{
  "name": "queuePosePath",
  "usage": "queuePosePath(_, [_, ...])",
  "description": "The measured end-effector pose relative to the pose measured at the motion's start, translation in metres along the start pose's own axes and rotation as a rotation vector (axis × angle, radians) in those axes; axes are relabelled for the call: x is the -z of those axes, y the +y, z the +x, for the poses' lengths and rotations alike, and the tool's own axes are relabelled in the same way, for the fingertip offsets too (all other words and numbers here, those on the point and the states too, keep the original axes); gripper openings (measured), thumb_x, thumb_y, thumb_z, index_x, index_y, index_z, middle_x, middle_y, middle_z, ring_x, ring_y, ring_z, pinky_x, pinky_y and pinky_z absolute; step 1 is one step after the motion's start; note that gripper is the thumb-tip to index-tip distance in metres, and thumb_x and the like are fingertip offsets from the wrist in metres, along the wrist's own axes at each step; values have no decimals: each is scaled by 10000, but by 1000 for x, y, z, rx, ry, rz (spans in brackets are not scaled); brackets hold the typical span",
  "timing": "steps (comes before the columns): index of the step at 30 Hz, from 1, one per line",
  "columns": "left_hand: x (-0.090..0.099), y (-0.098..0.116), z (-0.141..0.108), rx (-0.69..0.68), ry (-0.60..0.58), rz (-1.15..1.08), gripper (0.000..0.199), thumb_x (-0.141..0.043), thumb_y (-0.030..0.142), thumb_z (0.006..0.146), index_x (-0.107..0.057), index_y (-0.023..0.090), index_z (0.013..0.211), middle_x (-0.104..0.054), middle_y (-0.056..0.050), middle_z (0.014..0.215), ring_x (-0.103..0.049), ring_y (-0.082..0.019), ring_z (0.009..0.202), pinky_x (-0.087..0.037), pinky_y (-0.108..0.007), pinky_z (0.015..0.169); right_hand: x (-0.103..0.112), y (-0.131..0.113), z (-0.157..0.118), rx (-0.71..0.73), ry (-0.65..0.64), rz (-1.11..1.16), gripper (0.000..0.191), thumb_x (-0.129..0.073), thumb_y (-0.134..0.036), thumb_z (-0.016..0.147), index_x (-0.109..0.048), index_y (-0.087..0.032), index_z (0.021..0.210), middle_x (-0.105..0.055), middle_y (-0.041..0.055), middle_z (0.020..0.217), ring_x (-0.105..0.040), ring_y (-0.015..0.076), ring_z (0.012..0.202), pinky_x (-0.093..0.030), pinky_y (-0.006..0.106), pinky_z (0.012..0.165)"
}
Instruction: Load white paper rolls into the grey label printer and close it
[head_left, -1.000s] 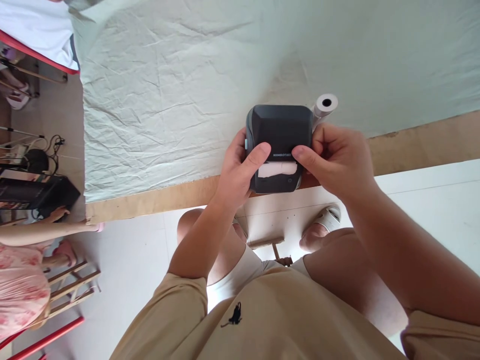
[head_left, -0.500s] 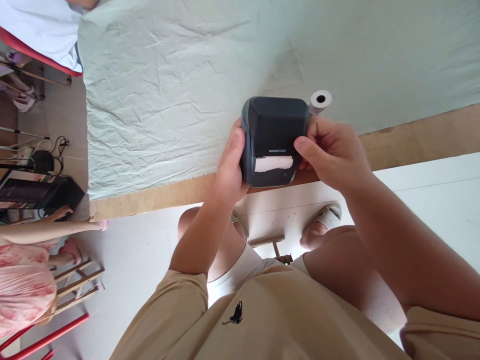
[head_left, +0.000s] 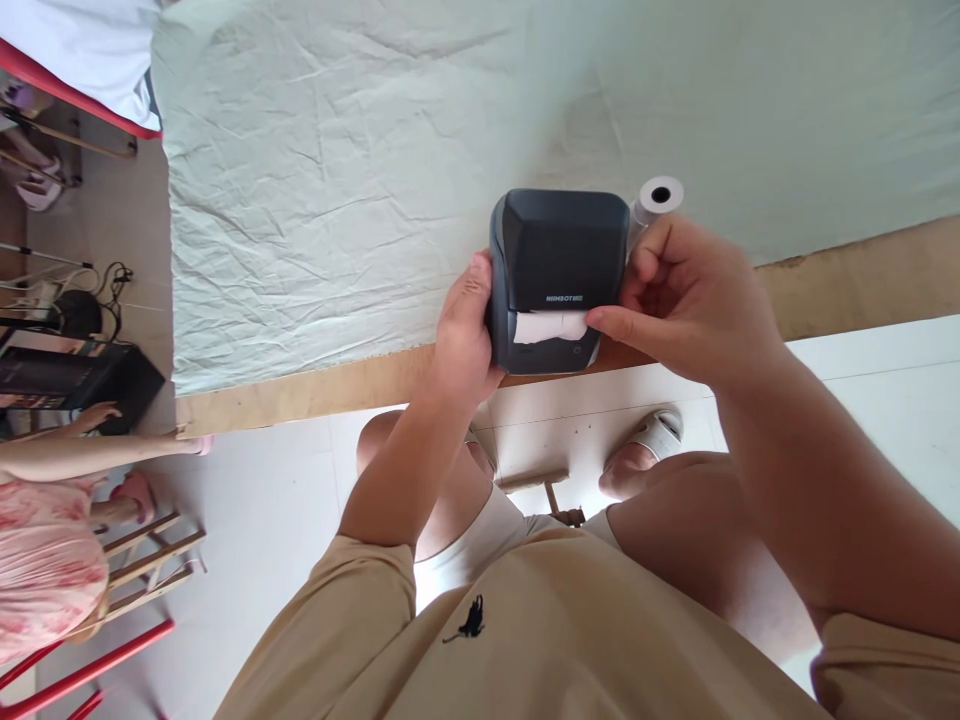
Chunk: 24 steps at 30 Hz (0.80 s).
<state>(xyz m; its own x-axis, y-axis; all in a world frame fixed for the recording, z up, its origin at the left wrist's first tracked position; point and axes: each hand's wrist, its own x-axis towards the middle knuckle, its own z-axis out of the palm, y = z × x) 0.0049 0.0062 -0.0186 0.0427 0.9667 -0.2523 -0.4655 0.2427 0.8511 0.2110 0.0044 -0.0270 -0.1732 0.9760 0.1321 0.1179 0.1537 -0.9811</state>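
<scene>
A dark label printer (head_left: 566, 245) with NIIMBOT lettering stands at the table's near edge. White label paper (head_left: 547, 327) pokes out of its front slot, its loose edge uneven. My left hand (head_left: 465, 325) is closed around the printer's left side, thumb up along the casing. At the right, my right hand (head_left: 694, 295) has its thumb tip on the right end of the paper, with the other fingers curled beside the printer; the fingertips are partly hidden. Just behind that hand is a white paper roll (head_left: 661, 194) with a dark core.
A wrinkled pale green cloth (head_left: 337, 180) covers the table, whose bare wooden edge (head_left: 315, 388) faces me. To the left, another person in a pink patterned garment (head_left: 49, 570) is beside a wooden stool (head_left: 154, 555). Cables and a black box (head_left: 124, 385) are also there.
My right thumb has slid down from the printer's cover to the end of the paper. The printer and paper roll appear slightly farther right in view. My left hand keeps its hold.
</scene>
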Motion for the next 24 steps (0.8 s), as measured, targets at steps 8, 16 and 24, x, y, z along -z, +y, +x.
queuePosePath(8, [0, 0, 0, 106, -28, 20, 491, -548, 647, 1097, -778, 221, 1017, -846, -82, 1061, -751, -312, 1393, -694, -394, 1033, -16, -47, 3, 271, 479, -73, 542, -850, -609, 935, -448, -285, 770, -523, -19, 699, -761, 214, 708, -496, 308, 449])
queuePosePath(16, [-4, 4, -3, 129, -82, 86, 643, -504, 836, 1026, -735, 238, 987, -802, -80, 958, -792, -320, 1269, -694, -401, 947, -22, -54, 2, 231, 267, -916, 89, -658, -232, 914, -739, -267, 923, -714, -15, 711, -570, 160, 592, -343, 347, 580])
queuePosePath(24, [-2, 11, -13, 41, -204, 180, 416, -733, 673, 984, -742, 267, 1075, -815, -50, 1020, -807, -267, 1104, -627, -322, 757, -10, -63, 3, 141, 34, -913, 362, -796, -338, 850, -811, -332, 1212, -677, -15, 708, -522, 188, 593, -310, 348, 583])
